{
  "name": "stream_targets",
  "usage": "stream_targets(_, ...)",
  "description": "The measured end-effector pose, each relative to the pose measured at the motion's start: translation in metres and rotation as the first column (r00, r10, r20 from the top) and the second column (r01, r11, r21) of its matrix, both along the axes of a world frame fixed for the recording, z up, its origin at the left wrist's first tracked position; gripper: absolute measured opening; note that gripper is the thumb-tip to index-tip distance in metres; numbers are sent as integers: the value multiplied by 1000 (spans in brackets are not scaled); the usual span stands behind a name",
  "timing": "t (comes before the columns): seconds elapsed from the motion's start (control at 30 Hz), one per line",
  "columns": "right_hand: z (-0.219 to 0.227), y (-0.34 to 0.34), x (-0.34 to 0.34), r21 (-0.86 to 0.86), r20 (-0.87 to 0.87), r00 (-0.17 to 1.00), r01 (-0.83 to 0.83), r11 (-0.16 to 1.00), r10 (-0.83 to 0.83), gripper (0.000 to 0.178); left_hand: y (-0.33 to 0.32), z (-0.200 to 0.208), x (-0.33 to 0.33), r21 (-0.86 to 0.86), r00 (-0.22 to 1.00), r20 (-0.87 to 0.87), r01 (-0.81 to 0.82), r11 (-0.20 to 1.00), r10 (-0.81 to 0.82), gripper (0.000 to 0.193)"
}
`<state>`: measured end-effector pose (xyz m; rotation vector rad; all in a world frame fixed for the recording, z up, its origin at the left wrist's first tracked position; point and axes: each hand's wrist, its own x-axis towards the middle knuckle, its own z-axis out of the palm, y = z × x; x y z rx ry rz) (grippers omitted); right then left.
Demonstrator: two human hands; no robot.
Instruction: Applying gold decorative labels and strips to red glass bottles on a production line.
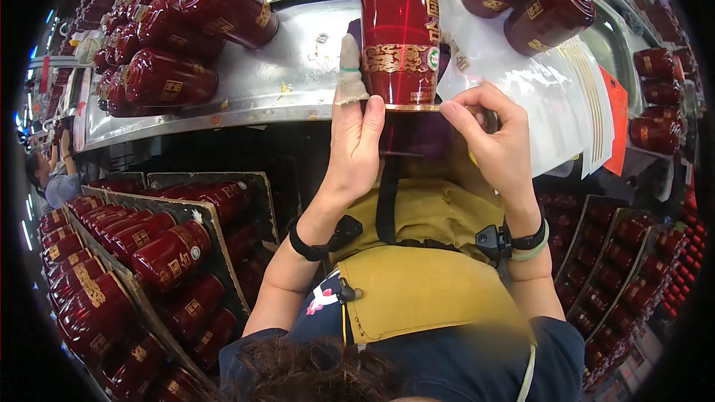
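A glossy dark red bottle (395, 22) with gold ornament and a small round green-and-white sticker stands upright before me at the table's near edge. Around its lower end runs a thin gold strip (407, 107). My left hand (356, 134) lies along the bottle's left side, its thumb at the strip's left end; a pale finger cot (350, 74) covers one raised finger. At the strip's right end, my right hand (493, 130) has thumb and forefinger pinched together, the other fingers curled. Its fingertips touch or nearly touch the bottle; the exact contact is hidden.
Red bottles (171, 82) crowd the metal table (298, 67) on the left; several more (551, 11) stand at the right. White sheets (536, 119) and an orange-red sheet (615, 119) hang over the edge. Bottle-filled crates (216, 246) flank me. Another person (56, 175) works far left.
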<state>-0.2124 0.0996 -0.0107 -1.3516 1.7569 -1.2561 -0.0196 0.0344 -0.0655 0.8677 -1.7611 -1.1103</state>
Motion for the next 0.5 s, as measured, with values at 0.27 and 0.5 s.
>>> stream_targets(0.27, 8, 1, 3, 56, 15, 1000, 11, 998, -12, 16, 18, -5, 10, -540, 913, 61, -310, 783, 404, 39)
stream_targets(0.5, 5, 1, 1, 49, 21, 1000, 4, 999, -5, 15, 15, -4, -5, -764, 854, 78, -280, 582, 514, 39)
